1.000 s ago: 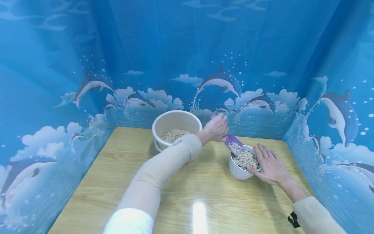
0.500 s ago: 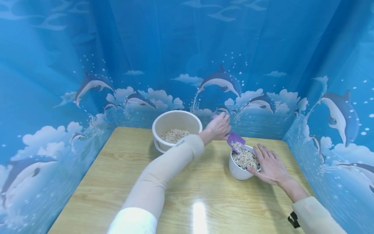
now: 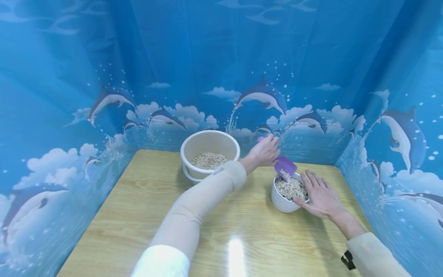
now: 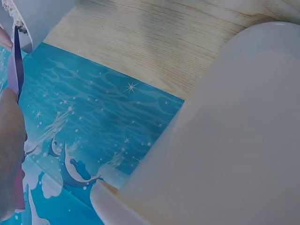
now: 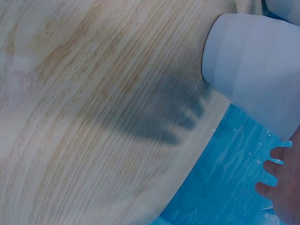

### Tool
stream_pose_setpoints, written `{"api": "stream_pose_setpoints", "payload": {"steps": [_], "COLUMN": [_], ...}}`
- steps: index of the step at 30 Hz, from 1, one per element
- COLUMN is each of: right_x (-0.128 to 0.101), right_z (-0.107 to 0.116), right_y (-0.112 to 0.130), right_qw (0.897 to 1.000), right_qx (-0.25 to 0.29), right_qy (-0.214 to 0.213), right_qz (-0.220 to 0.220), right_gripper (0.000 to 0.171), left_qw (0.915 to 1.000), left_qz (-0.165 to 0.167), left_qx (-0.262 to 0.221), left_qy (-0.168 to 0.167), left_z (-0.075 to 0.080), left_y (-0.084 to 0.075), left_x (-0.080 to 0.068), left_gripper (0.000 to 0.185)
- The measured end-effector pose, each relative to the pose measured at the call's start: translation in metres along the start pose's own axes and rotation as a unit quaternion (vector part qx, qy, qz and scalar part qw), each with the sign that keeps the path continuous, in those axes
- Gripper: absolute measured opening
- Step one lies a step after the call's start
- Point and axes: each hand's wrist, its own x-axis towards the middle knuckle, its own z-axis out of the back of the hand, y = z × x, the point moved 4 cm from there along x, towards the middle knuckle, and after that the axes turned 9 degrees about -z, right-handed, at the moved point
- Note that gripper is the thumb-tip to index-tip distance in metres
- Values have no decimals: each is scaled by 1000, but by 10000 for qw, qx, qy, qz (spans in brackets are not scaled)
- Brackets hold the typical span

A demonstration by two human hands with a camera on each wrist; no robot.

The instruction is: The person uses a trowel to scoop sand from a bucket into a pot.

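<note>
My left hand (image 3: 264, 151) grips the handle of a purple scoop (image 3: 285, 166), whose blade tips down over the far rim of a white ribbed pot (image 3: 284, 204). Pale gravel (image 3: 291, 189) fills the pot near its top, with darker material showing round the edge. A few grains cling to the blade. My right hand (image 3: 322, 196) rests with fingers extended against the pot's right rim. In the left wrist view the scoop (image 4: 16, 70) reaches the pot's mouth. The right wrist view shows the pot's side (image 5: 253, 70) and some fingertips (image 5: 266, 190).
A larger cream bucket (image 3: 187, 154) with gravel in it stands at the back left, behind my left forearm. The wooden table (image 3: 138, 215) ends at blue dolphin-printed curtains (image 3: 194, 77) on three sides.
My left hand has shifted slightly right with the scoop, and the blade has tilted further. Much of the gravel on it has slid into the pot. The right hand stays put.
</note>
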Motion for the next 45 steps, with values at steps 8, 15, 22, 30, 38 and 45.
{"api": "stream_pose_setpoints", "payload": {"steps": [8, 15, 22, 30, 38, 45], "right_x": [0, 0, -1, -2, -2, -1], "right_z": [0, 0, 1, 2, 1, 0], "right_y": [0, 0, 0, 2, 0, -1], "right_qw": [10000, 10000, 10000, 10000, 10000, 10000], "right_qx": [-13, -18, 3, 43, -4, -15], "right_qy": [9, -14, 28, 33, -2, -16], "right_qz": [9, 3, -14, -25, -30, -22], "right_gripper": [102, 101, 102, 101, 101, 100], "left_qw": [9989, 9972, 9955, 9950, 9950, 9931], "left_qz": [-126, -25, 18, 121, 213, 439], "left_qx": [293, 429, 491, 344, 170, -389], "left_qy": [-331, -609, -807, -926, -962, -1016], "left_z": [5, 9, 9, 4, 3, -2], "left_y": [-3, -1, 4, 10, 10, 13], "left_x": [2, 0, -7, -15, -19, -24], "left_gripper": [53, 50, 45, 50, 51, 52]}}
